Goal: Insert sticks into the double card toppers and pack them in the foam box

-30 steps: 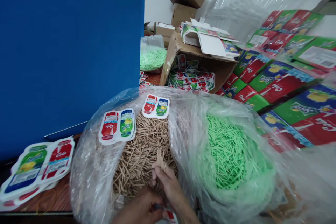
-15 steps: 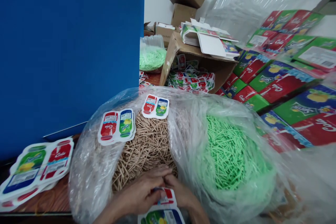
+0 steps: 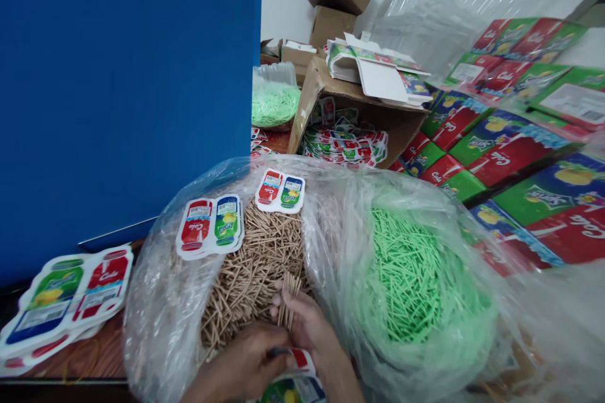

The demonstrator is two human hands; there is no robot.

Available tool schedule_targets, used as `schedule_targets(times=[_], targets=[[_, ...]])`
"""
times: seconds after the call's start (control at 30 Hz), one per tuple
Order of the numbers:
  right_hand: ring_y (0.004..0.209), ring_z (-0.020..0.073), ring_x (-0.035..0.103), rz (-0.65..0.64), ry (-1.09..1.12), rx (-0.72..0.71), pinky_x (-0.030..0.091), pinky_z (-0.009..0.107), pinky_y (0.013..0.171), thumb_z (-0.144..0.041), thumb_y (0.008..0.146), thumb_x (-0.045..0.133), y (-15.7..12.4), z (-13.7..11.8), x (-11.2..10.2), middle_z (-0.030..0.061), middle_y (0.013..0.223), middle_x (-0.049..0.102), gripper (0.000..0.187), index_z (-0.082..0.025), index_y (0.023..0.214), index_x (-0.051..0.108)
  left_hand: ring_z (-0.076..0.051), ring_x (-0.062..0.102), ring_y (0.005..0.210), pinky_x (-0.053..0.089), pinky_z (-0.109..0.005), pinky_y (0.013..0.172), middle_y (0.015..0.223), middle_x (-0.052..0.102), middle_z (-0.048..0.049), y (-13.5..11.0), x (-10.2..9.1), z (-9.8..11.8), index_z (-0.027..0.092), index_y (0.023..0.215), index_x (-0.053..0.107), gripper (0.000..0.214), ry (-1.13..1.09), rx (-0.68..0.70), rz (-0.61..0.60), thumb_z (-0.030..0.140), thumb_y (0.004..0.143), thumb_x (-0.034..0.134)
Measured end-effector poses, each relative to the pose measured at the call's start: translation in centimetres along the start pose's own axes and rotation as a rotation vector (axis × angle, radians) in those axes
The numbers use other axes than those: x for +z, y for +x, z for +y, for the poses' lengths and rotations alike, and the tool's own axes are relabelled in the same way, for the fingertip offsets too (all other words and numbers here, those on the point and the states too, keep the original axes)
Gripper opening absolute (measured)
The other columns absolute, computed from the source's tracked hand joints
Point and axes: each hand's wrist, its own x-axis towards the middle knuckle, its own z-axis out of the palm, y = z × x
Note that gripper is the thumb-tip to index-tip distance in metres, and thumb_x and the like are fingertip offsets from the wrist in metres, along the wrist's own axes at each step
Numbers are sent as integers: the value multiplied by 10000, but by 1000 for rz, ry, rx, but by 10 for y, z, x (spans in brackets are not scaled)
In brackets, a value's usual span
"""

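My right hand (image 3: pixel 307 327) is closed on a small bundle of brown sticks (image 3: pixel 288 295), lifted just above the heap of brown sticks (image 3: pixel 250 264) in a clear plastic bag (image 3: pixel 155 302). My left hand (image 3: pixel 248 368) is closed around a printed card pack (image 3: pixel 295 381) with red, green and blue cola-and-lemon bottle art at the bottom edge. Two similar card packs (image 3: pixel 210 227), (image 3: pixel 280 191) lie on the brown sticks at the bag's far side. A second clear bag holds green sticks (image 3: pixel 416 271) right beside my right hand.
A blue panel (image 3: pixel 123 88) stands at left. More printed cards (image 3: pixel 61 299) lie on the wooden table at left. An open cardboard box (image 3: pixel 350 119) of cards sits behind, beside another bag of green sticks (image 3: pixel 274 104). Printed cartons (image 3: pixel 520 157) fill the right.
My right hand left the card pack, where both hands had met, and rose from the heap with a bundle of brown sticks. The left hand sank slightly with the pack.
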Motion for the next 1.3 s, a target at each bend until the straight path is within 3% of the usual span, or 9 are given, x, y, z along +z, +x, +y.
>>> schedule_targets(times=[0.13, 0.23, 0.33, 0.47, 0.57, 0.63, 0.93, 1.13, 1.3], targets=[[540, 88, 528, 7, -32, -61, 396, 220, 581, -412, 554, 831, -6, 7, -1, -49, 591, 562, 395, -169, 820, 669, -142, 576, 641, 416, -204, 617, 668, 648, -10, -1, 3, -5, 171, 667, 605, 176, -68, 0, 40, 183, 824, 527], [543, 94, 475, 6, -326, -241, 369, 228, 566, -511, 675, 728, -10, 2, -8, -46, 611, 534, 379, -188, 863, 670, -130, 561, 615, 423, -198, 598, 645, 627, 0, -10, -4, -10, 174, 637, 582, 252, -169, -53, 91, 249, 860, 490], [646, 130, 491, 7, -700, -415, 397, 265, 672, -555, 806, 566, -14, -5, -16, -26, 674, 522, 368, -214, 901, 663, -133, 575, 561, 441, -193, 519, 594, 613, 16, -21, -14, -16, 182, 628, 570, 294, -405, -284, 277, 371, 846, 511], [740, 151, 502, -8, -874, -507, 412, 284, 738, -507, 907, 419, -18, -8, -26, 7, 806, 543, 360, -237, 1049, 611, -181, 624, 451, 499, -251, 434, 535, 647, 42, -27, -28, -23, 200, 792, 592, 291, -929, -624, 543, 450, 681, 693], [732, 153, 508, -47, -889, -547, 424, 280, 726, -469, 935, 376, -19, -6, -30, 4, 780, 531, 353, -237, 1114, 574, -232, 667, 485, 546, -303, 472, 537, 687, 40, -23, -37, -25, 206, 807, 600, 397, -1128, -717, 707, 357, 510, 817], [753, 155, 518, -63, -890, -556, 427, 282, 744, -455, 944, 363, -18, -5, -32, 8, 790, 539, 347, -241, 1129, 565, -249, 687, 525, 553, -303, 475, 569, 713, 30, -17, -39, -25, 206, 792, 608, 410, -1161, -723, 776, 325, 471, 832], [793, 187, 550, -7, -872, -508, 440, 316, 786, -513, 898, 431, -20, -14, -34, 33, 819, 589, 390, -232, 1098, 612, -250, 718, 652, 578, -289, 544, 669, 748, 15, 9, -28, -28, 186, 870, 616, 397, -1180, -620, 807, 321, 549, 808], [718, 196, 535, 152, -748, -512, 433, 318, 717, -599, 815, 512, -24, -15, -19, 25, 750, 589, 411, -260, 987, 668, -272, 719, 630, 571, -309, 510, 571, 735, -9, 18, -25, -33, 151, 803, 649, 385, -1232, -691, 729, 395, 551, 808], [716, 195, 529, 154, -724, -509, 422, 329, 729, -596, 814, 518, -23, -15, -17, 28, 741, 591, 414, -249, 980, 672, -270, 721, 641, 572, -318, 544, 587, 743, -13, 20, -29, -30, 150, 822, 666, 364, -1299, -727, 688, 341, 552, 818]])
